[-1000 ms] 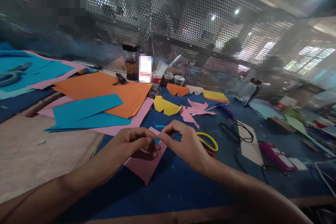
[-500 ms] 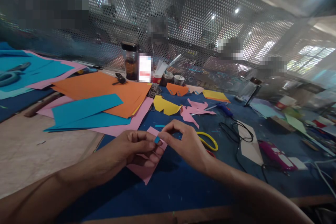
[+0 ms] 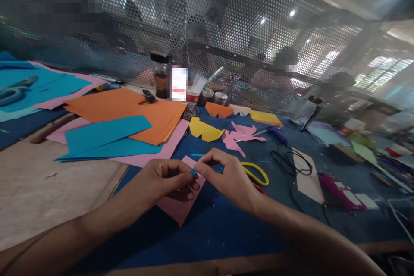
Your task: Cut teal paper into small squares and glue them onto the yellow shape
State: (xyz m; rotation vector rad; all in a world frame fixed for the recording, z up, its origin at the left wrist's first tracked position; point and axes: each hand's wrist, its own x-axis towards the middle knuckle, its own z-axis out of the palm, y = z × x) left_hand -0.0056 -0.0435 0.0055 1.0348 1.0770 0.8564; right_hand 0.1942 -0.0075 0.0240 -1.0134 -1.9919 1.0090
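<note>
Between the fingertips of both hands is a small blue piece of paper (image 3: 193, 171). My left hand (image 3: 171, 179) pinches it from the left, thumb against fingers. From the right, my right hand (image 3: 220, 170) has its thumb and forefinger closed on the same piece. Beneath them a pink paper piece (image 3: 179, 211) lies on the blue table, partly covered by my left hand. Just past the hands is a thin blue paper strip (image 3: 197, 155). Yellow-handled scissors (image 3: 258, 173) lie beside my right hand, mostly hidden by it.
Orange sheets (image 3: 123, 110) and folded blue paper (image 3: 110, 133) lie at left. Beyond the hands are a yellow cut-out (image 3: 205, 130) and pink cut-outs (image 3: 244, 133). A glue gun (image 3: 277, 134) with a black cable rests at right. A jar (image 3: 161, 77) stands before the mesh partition.
The blue piece now shows less between the fingertips, and my left fingers have curled in slightly. My right hand has barely moved.
</note>
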